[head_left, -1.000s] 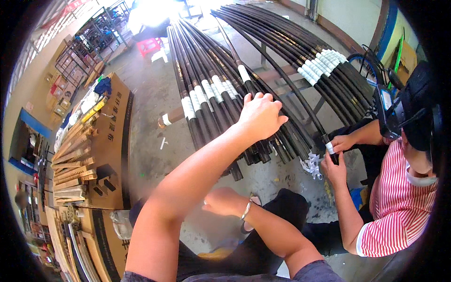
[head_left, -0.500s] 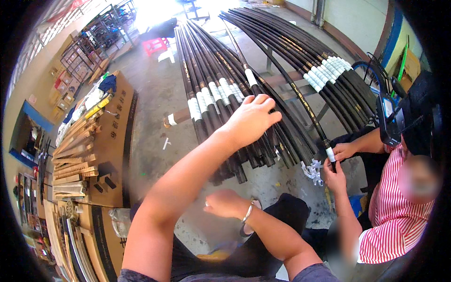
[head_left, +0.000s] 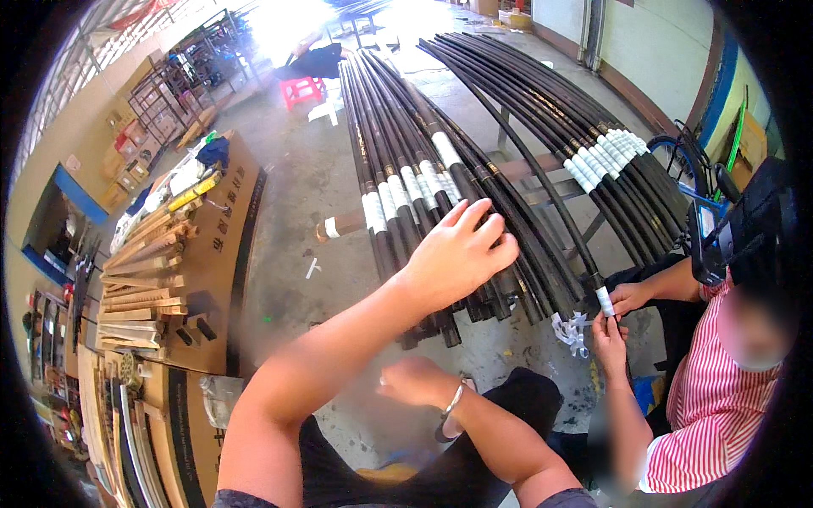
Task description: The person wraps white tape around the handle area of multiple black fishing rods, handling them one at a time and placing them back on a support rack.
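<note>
My left hand (head_left: pixel 461 258) reaches over a row of long black poles (head_left: pixel 373 152). Its fingers curl over one black pole with a white-wrapped band (head_left: pixel 445 150), which runs in beneath the palm; the thumb is hidden. That band sits further up than the white bands (head_left: pixel 395 192) on the neighbouring poles. Lower down, in front of my knees, my right hand (head_left: pixel 417 381) is closed and partly blurred. What its fingertips hold, if anything, is too small to make out. A bracelet (head_left: pixel 453 398) circles the right wrist.
To the right, a co-worker in a striped shirt (head_left: pixel 720 398) holds the white-wrapped end of another pole (head_left: pixel 605 300). White strips (head_left: pixel 572 334) hang beside it. More poles (head_left: pixel 584 127) lie behind on a stand. A cardboard box (head_left: pixel 229 254) with wooden pieces (head_left: pixel 140 296) stands left, a red stool (head_left: pixel 302 91) far back.
My view has shifted, so the scene sits lower and further right. The pole under my left hand has come down closer to the others. My right hand stays low and closed.
</note>
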